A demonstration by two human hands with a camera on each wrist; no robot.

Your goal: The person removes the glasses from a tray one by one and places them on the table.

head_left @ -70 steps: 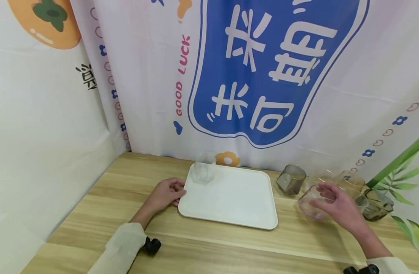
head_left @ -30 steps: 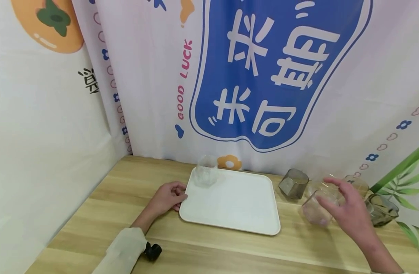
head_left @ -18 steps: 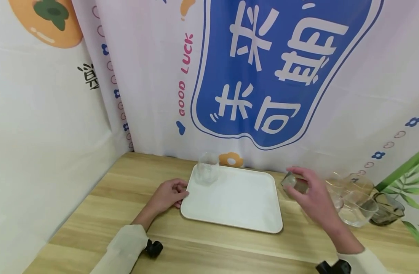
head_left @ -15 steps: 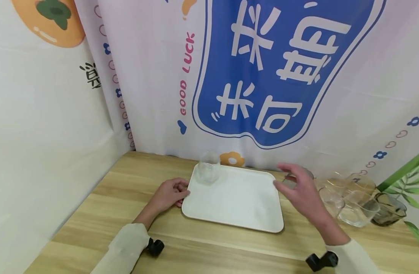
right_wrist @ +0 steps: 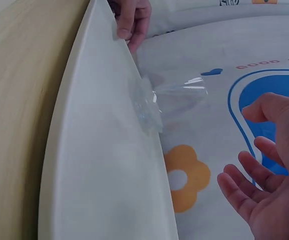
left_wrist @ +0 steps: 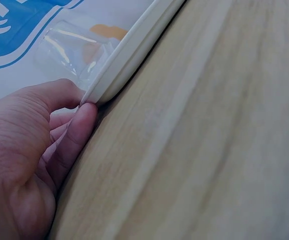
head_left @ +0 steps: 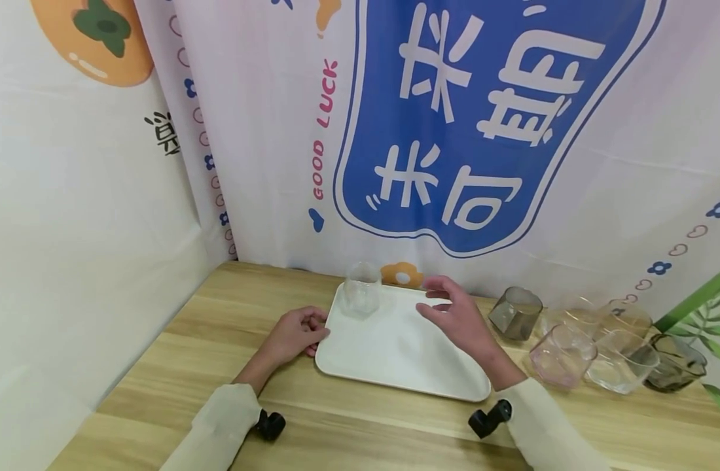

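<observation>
A white rectangular tray [head_left: 389,353] lies on the wooden table, and a clear glass [head_left: 362,294] stands upright in its far left corner. My left hand [head_left: 294,337] pinches the tray's left edge; the left wrist view shows thumb and finger meeting at the tray's rim [left_wrist: 127,55]. Over the tray's right half hovers my right hand [head_left: 457,320], fingers loosely bent and apart, holding nothing. In the right wrist view that hand [right_wrist: 269,165] is to the right of the clear glass [right_wrist: 152,105], with space between them.
Right of the tray stand a grey glass [head_left: 516,314], a pinkish glass [head_left: 563,356], a clear glass [head_left: 622,363], an amber glass [head_left: 628,320] and a dark glass [head_left: 677,363], grouped closely. A printed curtain [head_left: 277,196] rises behind the table. Green leaves [head_left: 710,320] show at the right edge.
My right hand has moved left from the pinkish glass, past the grey glass, to above the tray, carrying nothing. The left hand stays on the tray's edge; the glasses stay put.
</observation>
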